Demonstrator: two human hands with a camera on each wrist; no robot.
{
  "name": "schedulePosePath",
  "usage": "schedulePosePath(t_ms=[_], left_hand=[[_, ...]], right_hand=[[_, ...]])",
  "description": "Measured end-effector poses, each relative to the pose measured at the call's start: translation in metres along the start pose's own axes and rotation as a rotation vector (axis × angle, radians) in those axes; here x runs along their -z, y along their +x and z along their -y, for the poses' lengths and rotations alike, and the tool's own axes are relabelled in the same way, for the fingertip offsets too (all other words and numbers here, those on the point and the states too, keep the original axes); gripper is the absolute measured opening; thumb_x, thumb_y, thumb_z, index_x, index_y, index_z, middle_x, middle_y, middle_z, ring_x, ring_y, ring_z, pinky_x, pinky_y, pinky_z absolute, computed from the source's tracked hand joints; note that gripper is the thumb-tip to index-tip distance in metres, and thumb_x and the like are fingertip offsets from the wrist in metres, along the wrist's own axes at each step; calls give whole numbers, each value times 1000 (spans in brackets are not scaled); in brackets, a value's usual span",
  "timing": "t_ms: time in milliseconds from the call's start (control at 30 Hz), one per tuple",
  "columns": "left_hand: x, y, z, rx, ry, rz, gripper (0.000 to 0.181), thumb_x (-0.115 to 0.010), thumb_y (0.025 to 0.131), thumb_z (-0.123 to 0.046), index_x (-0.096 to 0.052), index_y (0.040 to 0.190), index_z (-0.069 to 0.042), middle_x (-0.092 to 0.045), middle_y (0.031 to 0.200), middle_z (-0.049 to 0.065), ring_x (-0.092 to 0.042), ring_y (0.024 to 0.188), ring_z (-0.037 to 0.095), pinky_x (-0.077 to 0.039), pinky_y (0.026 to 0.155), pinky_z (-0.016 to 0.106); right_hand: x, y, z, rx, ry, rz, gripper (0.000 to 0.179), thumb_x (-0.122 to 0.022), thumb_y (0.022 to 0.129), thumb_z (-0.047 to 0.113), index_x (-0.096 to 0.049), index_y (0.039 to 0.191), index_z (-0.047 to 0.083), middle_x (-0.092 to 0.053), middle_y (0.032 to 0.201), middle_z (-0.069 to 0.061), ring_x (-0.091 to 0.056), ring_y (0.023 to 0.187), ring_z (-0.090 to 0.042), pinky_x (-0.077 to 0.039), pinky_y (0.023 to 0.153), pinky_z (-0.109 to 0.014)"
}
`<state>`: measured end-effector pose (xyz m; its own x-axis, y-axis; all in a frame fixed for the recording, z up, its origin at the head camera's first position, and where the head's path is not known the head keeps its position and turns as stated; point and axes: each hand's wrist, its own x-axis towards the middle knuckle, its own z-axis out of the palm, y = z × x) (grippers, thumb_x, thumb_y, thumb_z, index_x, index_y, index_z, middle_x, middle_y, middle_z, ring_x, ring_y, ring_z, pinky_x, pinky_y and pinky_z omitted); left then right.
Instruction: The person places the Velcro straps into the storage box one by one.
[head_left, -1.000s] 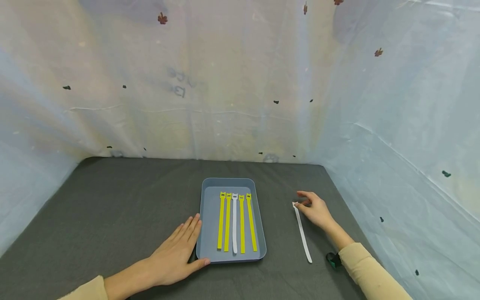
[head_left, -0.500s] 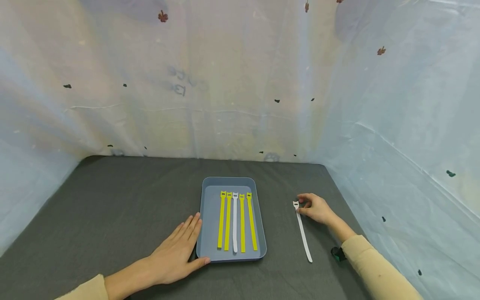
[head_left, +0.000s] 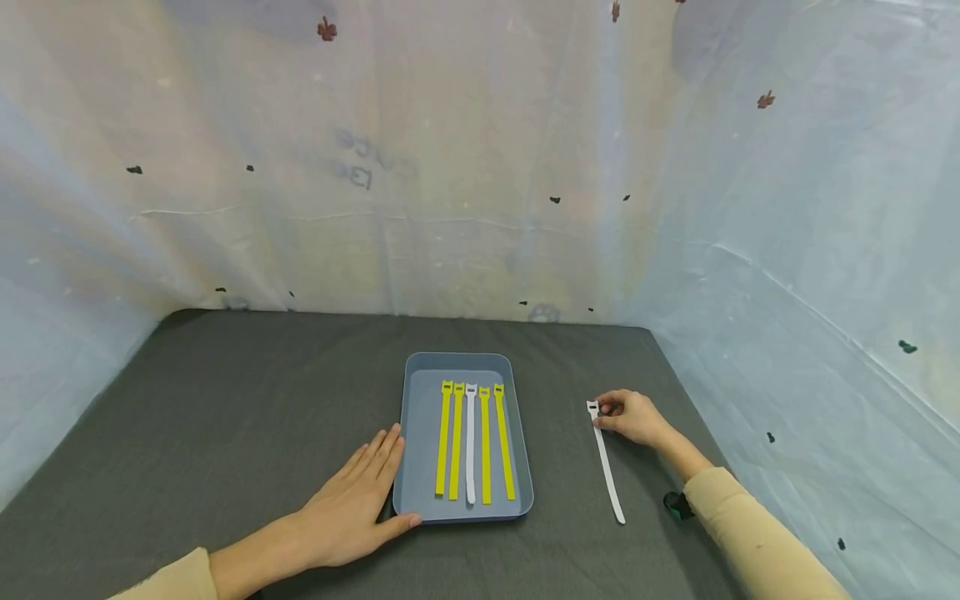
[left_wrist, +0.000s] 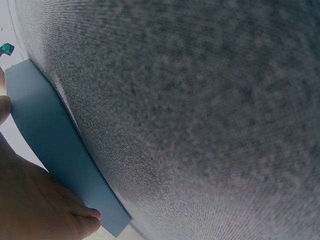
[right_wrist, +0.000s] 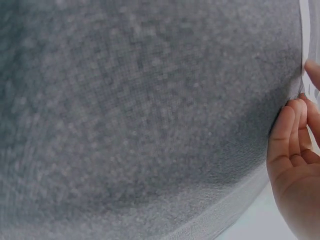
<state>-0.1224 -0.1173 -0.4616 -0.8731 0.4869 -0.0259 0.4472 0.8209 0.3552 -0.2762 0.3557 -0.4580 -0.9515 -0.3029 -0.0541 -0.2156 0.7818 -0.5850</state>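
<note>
In the head view a blue-grey tray (head_left: 519, 467) holds several yellow hook-and-loop cable ties (head_left: 440, 442) and one white cable tie (head_left: 470, 446), side by side with slotted heads at the far end. My left hand (head_left: 345, 504) lies with straight fingers along the tray's left wall, thumb at the near corner; the left wrist view shows its fingers against that wall. Right of the tray, another white cable tie (head_left: 608, 475) lies lengthwise on the dark cloth. My right hand (head_left: 633, 419) pinches it just below its slotted head, fingers bent. In the right wrist view the tie is hidden.
Dark grey cloth (head_left: 262, 400) covers the table. Pale sheeting (head_left: 465, 167) with small dark and brown marks hangs behind and at both sides. A small black-and-green object (head_left: 678, 506) shows by the right sleeve.
My right hand has shifted slightly down and right, its thumb going from over the white tie's head to just below it. The left hand, tray and ties look unmoved.
</note>
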Motion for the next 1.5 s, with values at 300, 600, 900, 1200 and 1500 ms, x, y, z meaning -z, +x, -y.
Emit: schedulePosePath(t_ms=[300, 600, 900, 1200, 1500], left_hand=[[-1, 0, 0, 3, -4, 3, 103, -51, 99, -71, -21, 163, 5, -4, 173, 19, -8, 159, 38, -18, 126, 57], [-1, 0, 1, 3, 0, 4, 103, -50, 99, -72, -21, 163, 4, -3, 173, 18, -8, 159, 38, -18, 126, 57], [0, 0, 0, -6, -9, 4, 102, -52, 100, -70, -21, 162, 5, -3, 173, 20, -8, 159, 39, -18, 126, 58], [0, 0, 1, -8, -8, 3, 102, -51, 100, -70, -21, 162, 6, -4, 173, 20, -9, 159, 40, -19, 125, 58], [1, 0, 1, -9, -8, 2, 103, -51, 100, -70, -21, 162, 5, -4, 173, 20, -9, 159, 40, -19, 125, 58]], right_hand=[[-3, -2, -1, 9, 15, -13, 21, -77, 93, 12, -71, 106, -3, -66, 89, -3, -55, 73, -12, -46, 62, -26], [-4, -6, 0, 25, -5, -39, 12, -76, 95, 14, -72, 97, 3, -67, 84, 0, -54, 70, -11, -45, 60, -27], [-6, -10, 3, 30, 14, -56, 10, -75, 97, 14, -73, 99, 4, -71, 88, -2, -60, 73, -12, -48, 61, -27], [-6, -15, 4, 24, 20, -81, 10, -74, 97, 13, -74, 102, 4, -73, 91, -4, -61, 74, -11, -49, 63, -28], [-4, -17, 1, 4, 80, -100, 13, -73, 98, 14, -72, 105, 3, -73, 91, -5, -64, 73, -13, -50, 61, -27]])
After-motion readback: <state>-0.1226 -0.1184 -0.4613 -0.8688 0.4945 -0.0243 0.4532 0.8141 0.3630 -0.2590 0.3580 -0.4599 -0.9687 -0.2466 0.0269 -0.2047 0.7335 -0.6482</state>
